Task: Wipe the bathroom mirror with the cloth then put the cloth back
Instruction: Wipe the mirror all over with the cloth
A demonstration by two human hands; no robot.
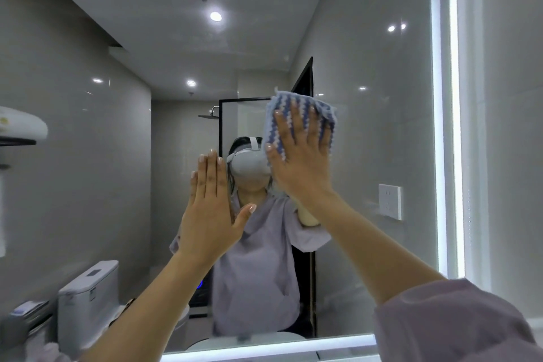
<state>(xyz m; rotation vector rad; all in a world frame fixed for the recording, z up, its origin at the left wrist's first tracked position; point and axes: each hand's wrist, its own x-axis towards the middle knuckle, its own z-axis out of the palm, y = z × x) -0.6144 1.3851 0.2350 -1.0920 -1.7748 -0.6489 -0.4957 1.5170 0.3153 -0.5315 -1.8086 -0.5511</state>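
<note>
My right hand [296, 156] is spread flat against the mirror [382, 126], fingers wide and pointing up, with the cloth [302, 110] pinned between my palm and the glass. The cloth sits under and above that hand: its blue-and-white zigzag weave shows past my fingertips at the top, between my fingers, and along both sides of my hand. It lies a little right of the mirror's middle, at about half height.

My left hand [210, 209] is also raised, open and empty, fingers held together and straight up, thumb angled out to the right. It is just left of the right hand and slightly lower. I cannot tell for sure whether its palm actually touches the glass or only stands close to it.

Most of the cloth is covered by my right hand, so I cannot make out its full outline or how it is folded. Its lower edge is lost behind my palm and wrist. From what shows, it runs roughly upright, longer top to bottom than across, with the stripes running up and down.

The mirror's lit border [454, 126] glows along its right and bottom edges; its left side is cut off by the frame. My sleeve [458, 323] fills the near right corner, blurred.
</note>
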